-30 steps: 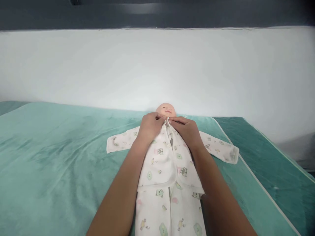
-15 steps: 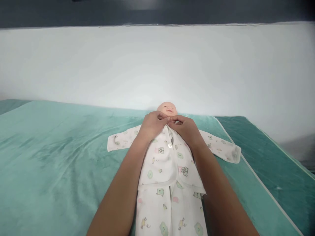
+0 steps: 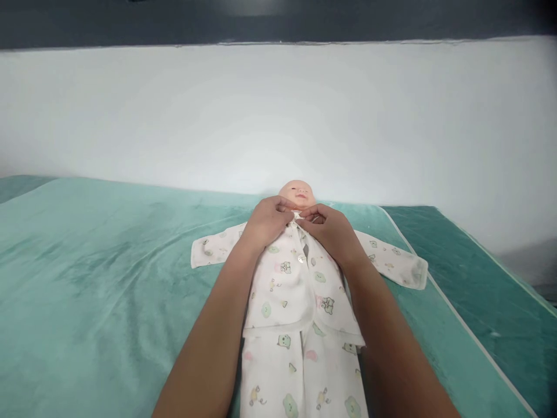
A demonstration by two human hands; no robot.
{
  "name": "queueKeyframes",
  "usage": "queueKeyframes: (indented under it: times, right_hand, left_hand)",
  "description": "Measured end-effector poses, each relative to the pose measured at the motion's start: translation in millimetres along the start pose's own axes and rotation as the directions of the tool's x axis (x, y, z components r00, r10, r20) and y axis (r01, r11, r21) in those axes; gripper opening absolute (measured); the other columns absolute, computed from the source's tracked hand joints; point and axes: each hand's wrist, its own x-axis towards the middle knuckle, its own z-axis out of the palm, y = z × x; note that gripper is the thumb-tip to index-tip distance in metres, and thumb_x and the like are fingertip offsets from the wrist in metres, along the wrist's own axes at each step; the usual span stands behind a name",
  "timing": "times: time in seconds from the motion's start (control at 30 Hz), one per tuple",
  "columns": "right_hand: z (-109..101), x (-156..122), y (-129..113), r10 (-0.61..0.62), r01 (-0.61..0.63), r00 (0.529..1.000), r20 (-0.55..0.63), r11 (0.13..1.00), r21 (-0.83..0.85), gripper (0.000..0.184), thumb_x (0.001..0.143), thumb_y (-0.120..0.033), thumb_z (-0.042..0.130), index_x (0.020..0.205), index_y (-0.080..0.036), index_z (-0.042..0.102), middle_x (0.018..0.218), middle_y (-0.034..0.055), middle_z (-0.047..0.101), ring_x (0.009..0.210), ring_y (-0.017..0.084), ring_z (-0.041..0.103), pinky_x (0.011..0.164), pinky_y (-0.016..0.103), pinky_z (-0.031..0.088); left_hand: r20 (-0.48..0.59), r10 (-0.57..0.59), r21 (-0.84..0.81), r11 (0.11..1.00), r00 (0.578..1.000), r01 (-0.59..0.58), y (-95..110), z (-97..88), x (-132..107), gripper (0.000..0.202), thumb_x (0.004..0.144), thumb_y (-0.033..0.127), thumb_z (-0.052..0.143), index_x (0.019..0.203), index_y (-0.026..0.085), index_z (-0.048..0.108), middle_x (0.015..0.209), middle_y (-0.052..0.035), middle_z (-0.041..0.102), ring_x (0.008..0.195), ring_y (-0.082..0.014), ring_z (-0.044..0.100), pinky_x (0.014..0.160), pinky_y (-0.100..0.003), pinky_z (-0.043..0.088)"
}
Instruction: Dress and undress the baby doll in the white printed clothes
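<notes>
While teal blanket (image 3: 108,284) spreads underneath, doll (image 3: 298,188) lies face-up in printed jacket (image 3: 278,290). L hand (image 3: 268,220) & R hand (image 3: 329,226), touching approx. 0.5 s ago, now slightly apart, each appar. pinching collar (image 3: 296,215); neck edges prob. joined. Hands partly hide it; front gapes below, beside shiny fastener (image 3: 301,259).

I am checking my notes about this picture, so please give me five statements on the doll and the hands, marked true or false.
1. The left hand and right hand are at the neckline of the doll's jacket. True.
2. The doll lies face down. False: it lies face up.
3. Patterned trousers show below the jacket. True.
4. The jacket is plain black. False: it is white with printed pictures.
5. The doll lies on a green blanket. True.
</notes>
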Motion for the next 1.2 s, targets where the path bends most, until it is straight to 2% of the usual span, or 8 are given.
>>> queueKeyframes:
  times: [0.13, 0.23, 0.37, 0.53, 0.7, 0.83, 1.0, 1.2]
  right_hand:
    - [-1.4, -8.4, -4.7, -0.039, 0.038, 0.999, -0.037, 0.998, -0.048, 0.012, 0.077, -0.033, 0.062, 0.079, -0.023, 0.068, 0.078, 0.0007, 0.066, 0.068, 0.016, 0.055, 0.067, 0.031, 0.041]
    - [-2.7, -13.6, -6.1, -0.117, 0.113, 0.992, -0.045, 0.989, -0.092, 0.013, 0.08, -0.03, 0.059, 0.077, -0.024, 0.07, 0.082, 0.0012, 0.066, 0.071, 0.016, 0.056, 0.069, 0.032, 0.042]
    - [-4.5, -17.3, -6.1, -0.124, 0.125, 0.992, 0.02, 0.988, -0.09, 0.016, 0.084, -0.031, 0.057, 0.083, -0.027, 0.073, 0.093, 0.0007, 0.067, 0.083, 0.017, 0.059, 0.075, 0.033, 0.043]
    - [-6.1, -20.9, -7.6, -0.102, 0.106, 0.993, 0.061, 0.993, -0.058, 0.022, 0.087, -0.035, 0.054, 0.088, -0.029, 0.075, 0.098, 0.0015, 0.066, 0.094, 0.02, 0.059, 0.082, 0.034, 0.043]
    - [-3.8, -27.7, -7.4, -0.085, 0.086, 0.995, 0.049, 0.996, -0.025, 0.025, 0.089, -0.036, 0.052, 0.096, -0.029, 0.075, 0.105, 0.0029, 0.063, 0.102, 0.021, 0.058, 0.091, 0.036, 0.042]
    - [0.5, -32.4, -1.1, -0.079, 0.079, 0.997, -0.009, 0.997, 0.009, 0.028, 0.09, -0.036, 0.051, 0.106, -0.027, 0.072, 0.11, 0.0044, 0.06, 0.107, 0.02, 0.057, 0.099, 0.037, 0.04]
    - [3.1, -36.0, 6.2, -0.137, 0.137, 0.991, 0.0, 0.991, -0.014, 0.036, 0.093, -0.039, 0.046, 0.115, -0.025, 0.07, 0.113, 0.0077, 0.055, 0.115, 0.022, 0.052, 0.105, 0.039, 0.036]
    - [0.2, -39.0, 4.5, -0.177, 0.184, 0.983, 0.056, 0.971, -0.153, 0.041, 0.096, -0.04, 0.038, 0.126, -0.031, 0.064, 0.116, 0.0073, 0.053, 0.128, 0.023, 0.04, 0.113, 0.045, 0.02]
  left_hand:
    - [0.016, 0.037, 0.104, 0.994, 0.999, -0.039, 3.8, -2.7, -4.7, 0.018, 0.076, 0.02, 0.058, 0.086, 0.019, 0.072, 0.082, -0.0035, 0.07, 0.061, -0.0114, 0.052, 0.058, -0.025, 0.038]
    - [0.03, 0.053, 0.183, 0.981, 0.998, -0.057, 7.4, -4.2, -9.7, 0.02, 0.081, 0.026, 0.055, 0.08, 0.019, 0.074, 0.076, -0.0028, 0.069, 0.062, -0.0131, 0.052, 0.059, -0.027, 0.038]
    - [0.058, 0.093, 0.19, 0.977, 0.994, -0.102, 7.2, -5.2, -14.3, 0.023, 0.083, 0.027, 0.054, 0.085, 0.019, 0.076, 0.085, -0.0037, 0.071, 0.075, -0.0167, 0.059, 0.067, -0.028, 0.043]
    - [0.043, 0.172, 0.222, 0.959, 0.984, -0.177, 0.3, -3.2, -15.4, 0.031, 0.085, 0.021, 0.052, 0.107, 0.024, 0.073, 0.092, -0.003, 0.07, 0.081, -0.0165, 0.061, 0.078, -0.029, 0.047]
    - [-0.025, 0.202, 0.319, 0.93, 0.979, -0.183, -4.7, 1.6, -20.1, 0.035, 0.089, 0.019, 0.044, 0.106, 0.024, 0.074, 0.11, -0.0073, 0.066, 0.101, -0.0202, 0.061, 0.091, -0.032, 0.046]
    - [-0.016, 0.208, 0.392, 0.901, 0.978, -0.185, -7.1, 3.9, -24.5, 0.038, 0.092, 0.022, 0.04, 0.11, 0.024, 0.073, 0.105, -0.0082, 0.063, 0.099, -0.0218, 0.06, 0.091, -0.035, 0.045]
    - [-0.019, 0.215, 0.384, 0.903, 0.976, -0.192, -9.7, 5.1, -26.9, 0.038, 0.093, 0.027, 0.039, 0.115, 0.027, 0.071, 0.105, -0.0073, 0.059, 0.098, -0.0214, 0.06, 0.089, -0.035, 0.045]
    - [-0.03, 0.265, 0.346, 0.907, 0.964, -0.239, -13.5, 6.7, -31.2, 0.038, 0.093, 0.025, 0.04, 0.118, 0.029, 0.069, 0.104, -0.0063, 0.058, 0.102, -0.0202, 0.06, 0.093, -0.035, 0.046]
